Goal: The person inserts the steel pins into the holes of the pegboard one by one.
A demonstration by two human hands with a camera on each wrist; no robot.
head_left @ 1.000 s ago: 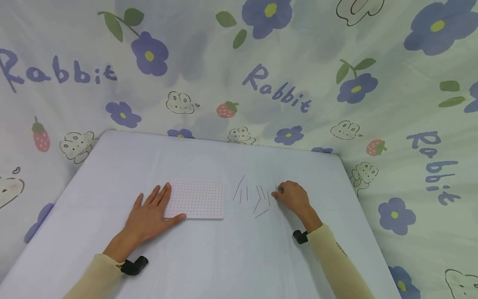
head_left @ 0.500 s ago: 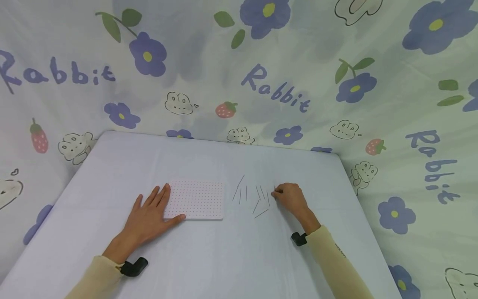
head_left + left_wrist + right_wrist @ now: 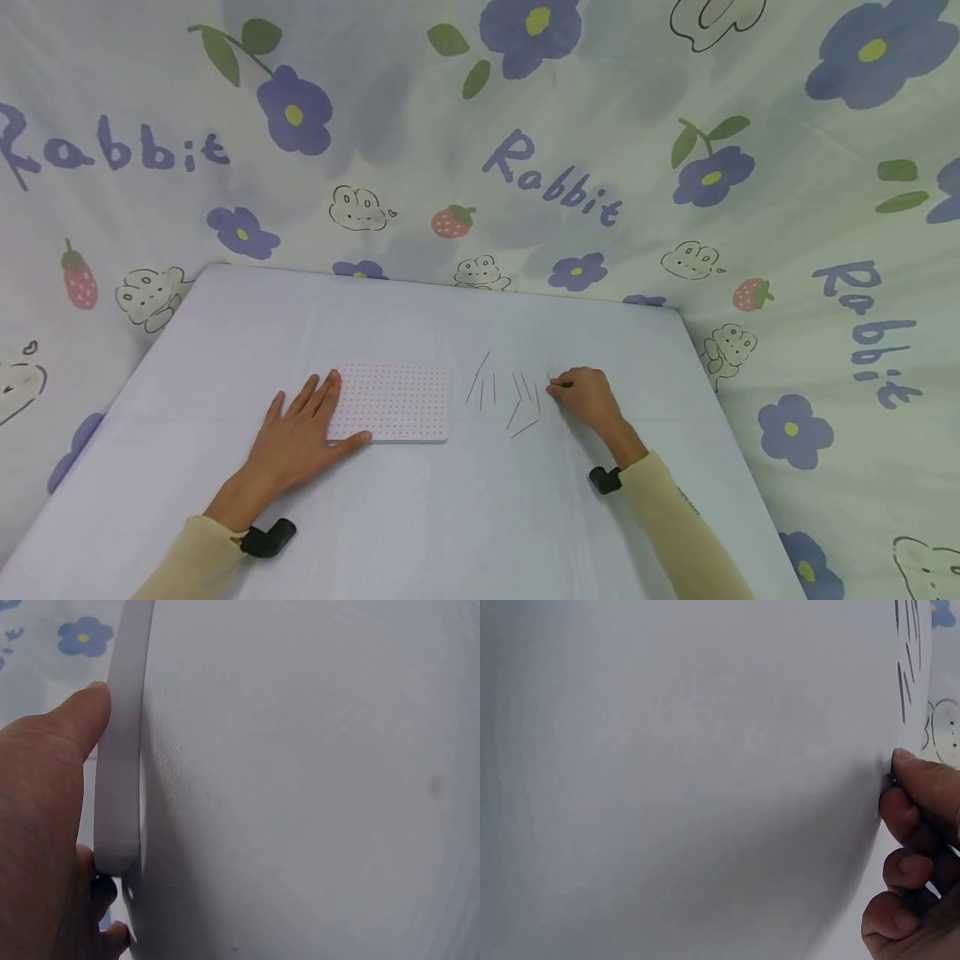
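right of the middle in the head frame, the right hand (image 3: 590, 397) is pinching a thin dark stick (image 3: 549, 378), its grip drawn together at thumb and forefinger; one end is poking out above the fingertips. nearer the middle, several loose sticks (image 3: 494, 389) are lying at odd angles, some nearly touching. left of them a white board (image 3: 393, 404) is lying flat, and the left hand (image 3: 292, 442) is resting at its left side, fingers spread, thumb reaching along the lower edge; that grip is not curling round anything.

the stick is looking very light and stiff, perhaps metal, though i am not able to tell. being so narrow, it is probably inviting slips, so a fingertip pinch near its middle is seeming safest. the board is looking rigid and easy to steady by its smooth, thick sides; its top is carrying a regular grid of small dots, possibly holes. the desk (image 3: 450, 525) is showing a pale, cloth-like surface, and a flower-printed sheet (image 3: 405, 125) is hanging behind.
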